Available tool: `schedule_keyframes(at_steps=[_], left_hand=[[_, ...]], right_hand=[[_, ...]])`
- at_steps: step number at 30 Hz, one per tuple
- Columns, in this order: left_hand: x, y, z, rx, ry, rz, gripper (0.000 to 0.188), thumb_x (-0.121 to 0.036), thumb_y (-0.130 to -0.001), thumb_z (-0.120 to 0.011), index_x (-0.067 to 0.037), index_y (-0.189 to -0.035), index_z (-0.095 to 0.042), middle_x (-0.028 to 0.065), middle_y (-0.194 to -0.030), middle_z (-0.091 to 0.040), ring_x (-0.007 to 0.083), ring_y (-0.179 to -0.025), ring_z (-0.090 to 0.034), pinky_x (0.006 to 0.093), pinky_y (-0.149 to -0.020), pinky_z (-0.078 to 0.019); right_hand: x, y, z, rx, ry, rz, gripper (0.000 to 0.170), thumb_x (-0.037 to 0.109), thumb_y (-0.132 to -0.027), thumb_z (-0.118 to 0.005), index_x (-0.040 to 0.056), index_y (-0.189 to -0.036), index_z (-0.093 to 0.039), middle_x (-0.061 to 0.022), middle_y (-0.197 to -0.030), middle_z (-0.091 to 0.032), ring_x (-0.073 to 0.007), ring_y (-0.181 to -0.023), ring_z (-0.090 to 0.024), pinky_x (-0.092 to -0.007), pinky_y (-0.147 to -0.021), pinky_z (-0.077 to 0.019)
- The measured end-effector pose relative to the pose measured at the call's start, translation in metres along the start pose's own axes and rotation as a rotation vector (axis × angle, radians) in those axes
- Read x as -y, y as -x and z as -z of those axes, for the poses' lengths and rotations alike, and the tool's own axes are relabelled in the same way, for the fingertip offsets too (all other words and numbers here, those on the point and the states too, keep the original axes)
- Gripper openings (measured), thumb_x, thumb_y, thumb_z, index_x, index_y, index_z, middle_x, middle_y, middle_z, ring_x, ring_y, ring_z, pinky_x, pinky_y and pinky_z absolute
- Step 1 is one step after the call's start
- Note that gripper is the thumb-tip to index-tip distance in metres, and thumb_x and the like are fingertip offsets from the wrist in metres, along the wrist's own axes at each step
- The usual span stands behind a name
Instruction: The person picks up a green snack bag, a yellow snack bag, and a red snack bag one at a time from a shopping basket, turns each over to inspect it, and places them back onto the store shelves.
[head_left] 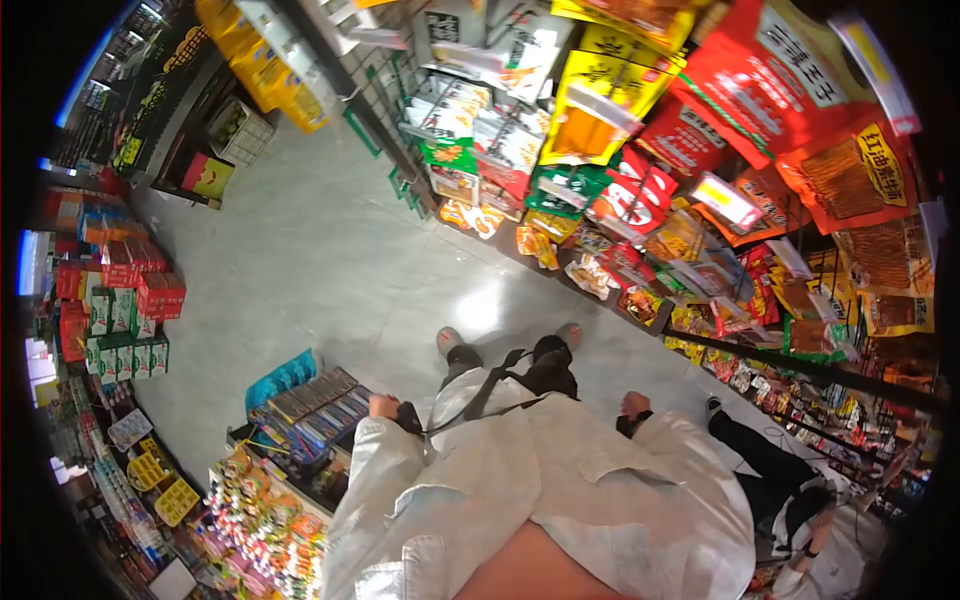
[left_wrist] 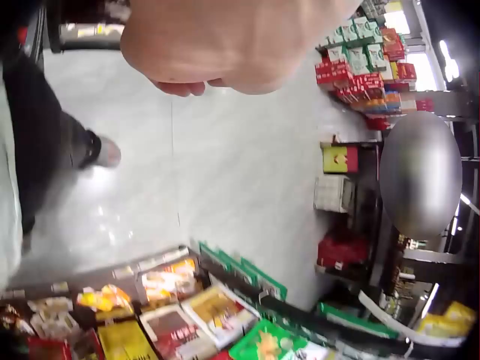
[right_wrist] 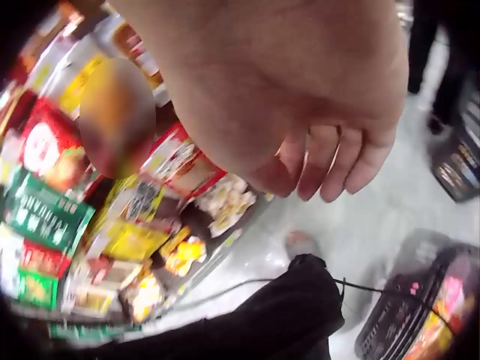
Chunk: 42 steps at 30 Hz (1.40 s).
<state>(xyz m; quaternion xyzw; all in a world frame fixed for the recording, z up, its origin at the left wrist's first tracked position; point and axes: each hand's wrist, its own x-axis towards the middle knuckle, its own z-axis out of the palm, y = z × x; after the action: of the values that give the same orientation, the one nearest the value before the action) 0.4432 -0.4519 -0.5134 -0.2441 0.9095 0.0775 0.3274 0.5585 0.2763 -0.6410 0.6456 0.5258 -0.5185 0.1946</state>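
My left hand (head_left: 383, 405) hangs at my side, close to a display bin of long, dark packets (head_left: 325, 405). From the left wrist view, that hand (left_wrist: 232, 45) covers the top of the picture, and most of its fingers are hidden behind it. My right hand (head_left: 635, 403) hangs on the other side, nearest the rack of hanging snack bags (head_left: 690, 270). Its fingers (right_wrist: 321, 161) curl loosely with nothing held in the right wrist view. Colourful snack packets (right_wrist: 52, 210) show beyond it.
Grey floor (head_left: 290, 230) runs ahead between the snack rack and stacked boxes (head_left: 125, 330) on the left. A candy heap (head_left: 265, 520) lies at the lower left. Another person in dark trousers (head_left: 765, 460) is behind at the right. A cable (right_wrist: 375, 289) crosses near my leg.
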Motion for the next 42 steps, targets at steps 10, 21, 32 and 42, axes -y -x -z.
schedule_keyframes(at_steps=[10, 21, 32, 42], left_hand=[[0.122, -0.018, 0.033, 0.0, 0.436, 0.226, 0.024, -0.027, -0.066, -0.082, -0.006, -0.077, -0.076, 0.0183, -0.081, -0.073, 0.036, -0.082, -0.073, 0.0447, -0.07, -0.0562], [0.146, -0.182, 0.166, -0.186, 0.879, 0.252, 0.017, -0.018, -0.077, -0.069, -0.003, -0.085, -0.066, 0.0154, -0.075, -0.064, 0.0297, -0.065, -0.063, 0.0401, -0.058, -0.0522], [0.116, -0.309, 0.243, 0.143, 1.127, 0.142, 0.016, -0.012, -0.087, -0.05, 0.002, -0.093, -0.053, 0.013, -0.08, -0.059, 0.0222, -0.065, -0.061, 0.0339, -0.051, -0.0508], [0.099, -0.317, 0.208, 0.445, 0.782, 0.036, 0.009, -0.009, -0.086, -0.049, 0.0, -0.084, -0.049, 0.0111, -0.077, -0.057, 0.0232, -0.061, -0.061, 0.0343, -0.051, -0.0519]], right_hand=[[0.152, 0.227, -0.199, 0.383, 0.252, 0.365, 0.012, 0.016, -0.088, -0.06, 0.0089, -0.079, -0.062, -0.0022, -0.073, -0.062, -0.0122, -0.057, -0.056, -0.0251, -0.053, -0.0459], [0.196, 0.274, -0.405, 0.4, 0.228, 0.561, 0.016, 0.018, -0.091, -0.063, 0.0044, -0.098, -0.067, -0.0019, -0.079, -0.067, -0.0109, -0.066, -0.061, -0.0273, -0.061, -0.0508], [-0.094, 0.403, -0.398, -0.105, -0.527, 0.366, 0.019, 0.017, -0.094, -0.062, 0.0037, -0.108, -0.065, -0.004, -0.088, -0.067, -0.0114, -0.07, -0.062, -0.0261, -0.061, -0.0501], [-0.392, 0.518, -0.42, -0.223, -1.098, -0.123, 0.009, 0.021, -0.092, -0.061, 0.0138, -0.094, -0.066, 0.0063, -0.084, -0.067, -0.0077, -0.07, -0.061, -0.0261, -0.065, -0.0487]])
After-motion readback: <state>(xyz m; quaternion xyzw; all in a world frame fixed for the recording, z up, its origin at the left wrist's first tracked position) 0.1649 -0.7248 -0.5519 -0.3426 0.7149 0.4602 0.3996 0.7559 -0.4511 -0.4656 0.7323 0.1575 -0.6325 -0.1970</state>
